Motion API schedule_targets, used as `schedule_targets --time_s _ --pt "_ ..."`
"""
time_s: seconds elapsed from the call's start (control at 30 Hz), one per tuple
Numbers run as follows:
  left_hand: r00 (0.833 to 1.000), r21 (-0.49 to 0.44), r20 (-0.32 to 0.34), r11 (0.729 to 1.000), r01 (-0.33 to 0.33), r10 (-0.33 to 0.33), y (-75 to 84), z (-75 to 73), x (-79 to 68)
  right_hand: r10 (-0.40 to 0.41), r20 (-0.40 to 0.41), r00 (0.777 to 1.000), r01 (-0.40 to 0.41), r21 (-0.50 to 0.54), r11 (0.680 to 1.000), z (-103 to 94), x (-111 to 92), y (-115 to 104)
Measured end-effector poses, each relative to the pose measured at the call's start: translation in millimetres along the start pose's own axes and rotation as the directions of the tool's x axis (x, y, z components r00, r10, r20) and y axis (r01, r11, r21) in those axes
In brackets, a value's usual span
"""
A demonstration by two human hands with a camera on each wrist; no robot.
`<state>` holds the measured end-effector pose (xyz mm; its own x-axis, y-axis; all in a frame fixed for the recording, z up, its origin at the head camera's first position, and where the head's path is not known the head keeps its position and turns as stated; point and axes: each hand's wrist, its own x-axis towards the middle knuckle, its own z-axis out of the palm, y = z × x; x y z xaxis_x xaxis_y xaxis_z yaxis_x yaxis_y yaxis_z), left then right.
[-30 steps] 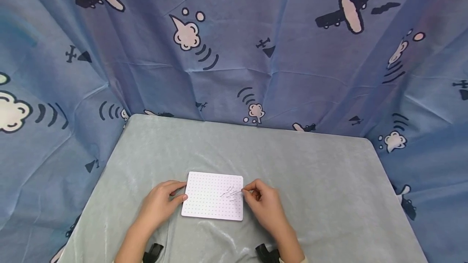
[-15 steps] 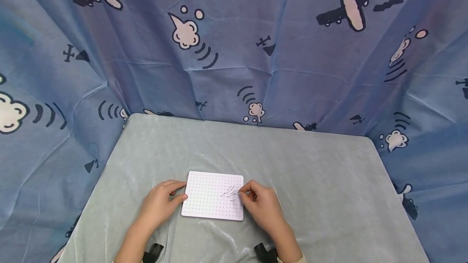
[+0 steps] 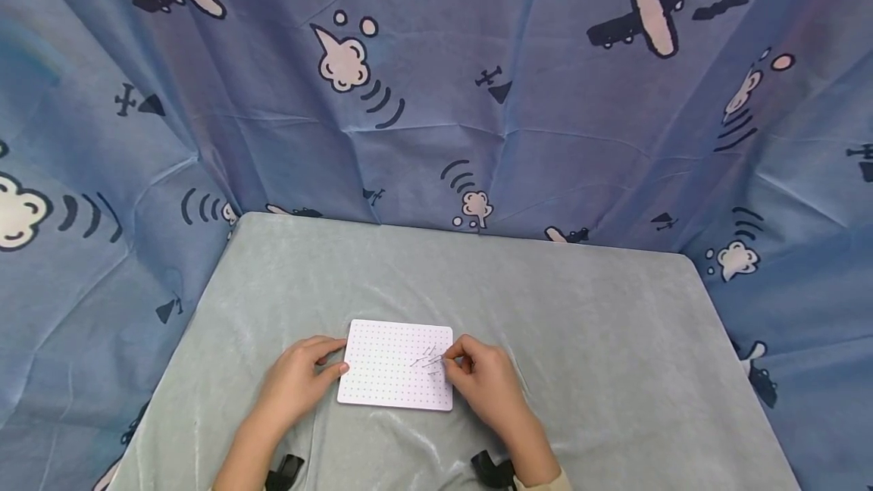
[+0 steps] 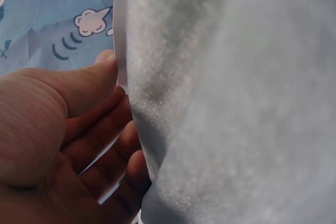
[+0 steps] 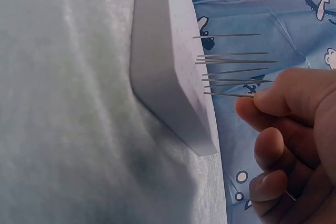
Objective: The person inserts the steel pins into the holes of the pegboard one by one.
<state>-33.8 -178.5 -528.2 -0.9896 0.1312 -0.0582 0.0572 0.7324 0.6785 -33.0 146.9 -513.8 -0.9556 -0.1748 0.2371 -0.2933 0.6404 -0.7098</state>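
Observation:
A white board (image 3: 382, 362) dotted with rows of small holes lies on the table. At its left edge my left hand (image 3: 300, 373) holds it, thumb overlapping the rim. The left wrist view shows that thumb (image 4: 94, 80) against the board's side (image 4: 121, 35), the other fingers curved low by the cloth. Several thin metal needles (image 5: 236, 62) stand up from the board's right part. Over the right edge, my right hand (image 3: 487, 381) pinches one needle (image 5: 228, 94) between thumb and index finger. This needle's far end meets the board's face; how deep it sits cannot be seen.
Grey-green cloth (image 3: 580, 339) covers the table around the board. Blue curtains (image 3: 423, 97) printed with planes and clouds hang behind and at both sides. Black wrist mounts (image 3: 492, 470) show at the lower edge.
My right hand has moved slightly left, over the board's right edge, with the pinched needle. My left hand stays at the left edge, and the board has hardly moved.

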Motion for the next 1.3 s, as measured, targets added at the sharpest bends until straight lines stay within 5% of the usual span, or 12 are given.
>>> schedule_targets --time_s 0.4,0.67,0.83,1.1,1.3 --pt "1.0 0.004 0.011 1.0 0.013 -0.013 4.0 -1.4 -1.6 0.106 0.045 0.993 -0.109 0.065 0.992 -11.5 -4.1 1.7" --pt "1.0 0.01 0.004 1.0 0.012 -0.013 3.5 -0.8 -1.3 0.194 -0.019 0.981 -0.195 -0.074 0.978 -49.8 -11.3 15.9" --pt "1.0 0.012 0.004 1.0 0.008 -0.008 3.3 -0.1 -1.1 0.26 -0.058 0.964 -0.267 -0.22 0.938 -70.1 -22.5 33.7" --pt "1.0 0.013 0.004 1.0 0.007 -0.007 3.6 -0.1 -1.3 0.42 0.031 0.907 -0.394 -0.294 0.871 -80.0 -31.7 48.2" --pt "1.0 0.016 0.006 1.0 0.015 -0.015 4.3 0.0 -1.8 0.434 0.068 0.898 -0.389 -0.339 0.857 -76.7 -30.4 50.9"
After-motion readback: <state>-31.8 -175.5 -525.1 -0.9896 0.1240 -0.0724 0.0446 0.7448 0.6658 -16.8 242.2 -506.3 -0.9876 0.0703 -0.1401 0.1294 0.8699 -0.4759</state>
